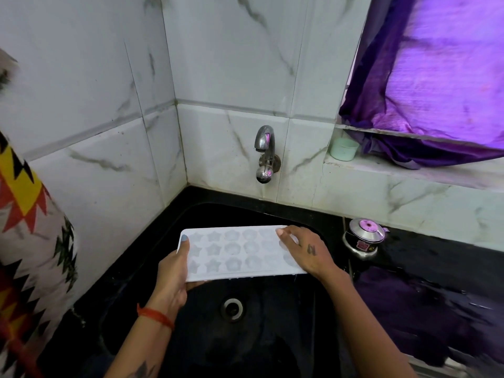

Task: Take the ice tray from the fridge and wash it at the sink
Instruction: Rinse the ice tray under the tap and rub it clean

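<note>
Over the black sink (305, 336) in the lower middle of the frame, a white ice tray (234, 253) is held level above the basin, its star and round moulds facing up. At the tray's left end, the left hand (173, 274) clamps the short edge, with the thumb lying on top near the corner and the fingers tucked underneath; a red thread band (155, 317) circles that wrist. At the tray's right end, the right hand (306, 252) lies palm down across the top surface, fingers stretched out flat and close together, reaching toward the far edge; whether its thumb hooks under the tray cannot be told. Below the tray, toward the bottom centre, the round metal drain (232, 309) shows in the basin floor. Above the tray, in the middle of the frame, a chrome tap (264, 151) juts from the marble-patterned tiled wall (109, 148). To the right of the tray, a small steel pot with a lid (364, 238) stands on the wet black counter (436, 268). Farther up on the right, a pale green cup (344, 149) sits on the window ledge, just beside a purple curtain (436, 77). Along the left edge of the frame hangs a patterned cloth (30, 227) in white, red, yellow and black.
</note>
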`<state>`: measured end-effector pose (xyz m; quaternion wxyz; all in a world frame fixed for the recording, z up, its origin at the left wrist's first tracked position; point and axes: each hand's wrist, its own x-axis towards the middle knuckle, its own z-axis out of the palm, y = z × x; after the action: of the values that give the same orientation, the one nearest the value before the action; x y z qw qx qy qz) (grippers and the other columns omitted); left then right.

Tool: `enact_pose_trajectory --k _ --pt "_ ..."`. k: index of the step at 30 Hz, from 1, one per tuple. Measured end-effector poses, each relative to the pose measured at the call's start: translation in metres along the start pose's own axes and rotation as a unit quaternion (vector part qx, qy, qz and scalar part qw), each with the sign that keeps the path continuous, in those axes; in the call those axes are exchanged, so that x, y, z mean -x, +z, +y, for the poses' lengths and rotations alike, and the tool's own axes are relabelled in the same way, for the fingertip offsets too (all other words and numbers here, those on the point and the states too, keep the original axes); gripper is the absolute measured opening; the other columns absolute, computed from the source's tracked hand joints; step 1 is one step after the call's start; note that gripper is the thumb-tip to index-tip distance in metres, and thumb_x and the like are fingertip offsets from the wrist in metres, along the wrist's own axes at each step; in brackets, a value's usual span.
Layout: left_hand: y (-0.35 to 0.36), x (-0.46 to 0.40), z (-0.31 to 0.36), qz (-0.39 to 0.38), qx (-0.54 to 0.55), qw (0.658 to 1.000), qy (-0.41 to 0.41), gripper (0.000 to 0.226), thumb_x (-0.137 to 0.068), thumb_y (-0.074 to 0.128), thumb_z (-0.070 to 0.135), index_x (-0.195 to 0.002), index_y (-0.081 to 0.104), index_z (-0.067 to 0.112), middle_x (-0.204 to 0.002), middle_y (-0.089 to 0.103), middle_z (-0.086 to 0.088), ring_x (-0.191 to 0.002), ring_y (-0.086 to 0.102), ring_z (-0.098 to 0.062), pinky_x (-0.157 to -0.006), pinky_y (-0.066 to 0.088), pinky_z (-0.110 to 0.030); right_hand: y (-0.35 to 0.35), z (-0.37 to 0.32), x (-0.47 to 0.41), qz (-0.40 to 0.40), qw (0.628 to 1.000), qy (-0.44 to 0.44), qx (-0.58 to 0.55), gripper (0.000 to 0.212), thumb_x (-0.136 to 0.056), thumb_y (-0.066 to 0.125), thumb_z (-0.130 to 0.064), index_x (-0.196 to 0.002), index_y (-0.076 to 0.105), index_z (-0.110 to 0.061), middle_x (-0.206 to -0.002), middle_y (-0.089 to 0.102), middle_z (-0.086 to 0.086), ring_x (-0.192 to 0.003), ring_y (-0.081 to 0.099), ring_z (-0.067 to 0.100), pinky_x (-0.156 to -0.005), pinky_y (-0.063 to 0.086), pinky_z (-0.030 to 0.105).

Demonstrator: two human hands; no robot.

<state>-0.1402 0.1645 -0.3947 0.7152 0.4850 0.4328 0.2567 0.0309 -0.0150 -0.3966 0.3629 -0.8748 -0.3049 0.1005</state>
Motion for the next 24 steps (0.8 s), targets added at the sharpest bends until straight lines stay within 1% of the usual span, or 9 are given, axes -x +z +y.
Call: enact_pose_trajectory --k 2,4,6,8,10,14,17,21,24 --pt "0.002 0.001 0.0 0.001 0.002 1.0 0.002 0.032 -0.094 0.05 0.043 -0.085 0.061 0.014 -0.081 0.067 -0.006 -0.072 0.065 -0.022 -0.055 0.052 -0.035 -0.001 -0.002 0.0 0.005 0.997 -0.009 0.079 0.047 -0.091 0.034 -0.061 -0.113 0.061 -0.03 -0.136 0.048 -0.001 -0.127 0.042 0.02 -0.099 0.036 0.037" --pt "0.002 0.001 -0.001 0.001 0.004 1.0 0.001 0.032 -0.094 0.051 0.043 -0.085 0.061 0.013 -0.081 0.067 -0.006 -0.072 0.065 -0.022 -0.055 0.052 -0.035 -0.002 -0.004 0.0 -0.004 0.991 -0.014 0.131 0.046 -0.09 0.032 -0.063 -0.115 0.059 -0.034 -0.15 0.032 0.002 -0.141 0.021 0.024 -0.112 0.02 0.048" --pt "0.003 0.0 0.0 0.001 0.006 1.0 0.001 0.033 -0.093 0.051 0.043 -0.085 0.061 0.013 -0.081 0.067 -0.006 -0.072 0.065 -0.023 -0.055 0.053 -0.035 -0.003 -0.005 -0.002 -0.023 0.987 -0.015 0.161 0.048 -0.089 0.03 -0.066 -0.117 0.056 -0.037 -0.157 0.017 0.002 -0.146 0.001 0.023 -0.114 0.001 0.054" --pt "0.003 -0.002 0.001 0.001 0.006 1.0 0.004 0.033 -0.093 0.052 0.044 -0.086 0.062 0.013 -0.082 0.068 -0.006 -0.072 0.066 -0.023 -0.055 0.054 -0.035 -0.005 -0.005 -0.003 -0.032 0.984 -0.02 0.174 0.051 -0.086 0.029 -0.07 -0.116 0.056 -0.039 -0.159 0.01 0.001 -0.146 -0.01 0.022 -0.113 -0.009 0.055" --pt "0.005 -0.002 0.003 0.003 0.007 1.0 0.008 0.034 -0.093 0.052 0.044 -0.085 0.062 0.012 -0.081 0.068 -0.007 -0.072 0.066 -0.022 -0.054 0.055 -0.034 -0.007 -0.005 -0.004 -0.028 0.983 -0.028 0.179 0.053 -0.084 0.029 -0.072 -0.115 0.056 -0.039 -0.159 0.008 0.0 -0.145 -0.015 0.021 -0.112 -0.014 0.056" --pt "0.006 -0.003 0.006 0.008 0.013 1.0 0.01 0.034 -0.092 0.053 0.044 -0.084 0.062 0.012 -0.082 0.068 -0.007 -0.072 0.065 -0.022 -0.055 0.056 -0.035 -0.011 -0.008 -0.004 -0.026 0.98 -0.034 0.195 0.059 -0.079 0.027 -0.077 -0.114 0.057 -0.041 -0.16 0.007 0.0 -0.145 -0.016 0.022 -0.111 -0.016 0.058" --pt "0.006 -0.004 0.007 0.011 0.02 1.0 0.008 0.033 -0.092 0.053 0.043 -0.085 0.062 0.012 -0.082 0.067 -0.007 -0.071 0.065 -0.022 -0.048 0.055 -0.031 -0.012 -0.009 -0.003 -0.018 0.977 -0.036 0.211 0.07 -0.071 0.02 -0.084 -0.113 0.057 -0.043 -0.16 0.007 -0.001 -0.145 -0.016 0.022 -0.11 -0.016 0.059" --pt "0.005 -0.004 0.007 0.011 0.023 1.0 0.006 0.033 -0.092 0.053 0.043 -0.085 0.062 0.012 -0.081 0.067 -0.007 -0.071 0.065 -0.021 -0.043 0.054 -0.029 -0.011 -0.007 -0.003 -0.001 0.975 -0.029 0.218 0.058 -0.077 0.026 -0.08 -0.11 0.057 -0.044 -0.16 0.006 -0.001 -0.145 -0.016 0.023 -0.11 -0.017 0.06" --pt "0.004 -0.005 0.007 0.011 0.018 1.0 0.005 0.033 -0.092 0.053 0.044 -0.085 0.062 0.013 -0.081 0.067 -0.007 -0.071 0.065 -0.022 -0.041 0.054 -0.027 -0.009 -0.004 -0.003 0.0 0.976 -0.024 0.215 0.06 -0.075 0.023 -0.081 -0.108 0.057 -0.044 -0.16 0.004 0.0 -0.145 -0.016 0.023 -0.11 -0.016 0.06"
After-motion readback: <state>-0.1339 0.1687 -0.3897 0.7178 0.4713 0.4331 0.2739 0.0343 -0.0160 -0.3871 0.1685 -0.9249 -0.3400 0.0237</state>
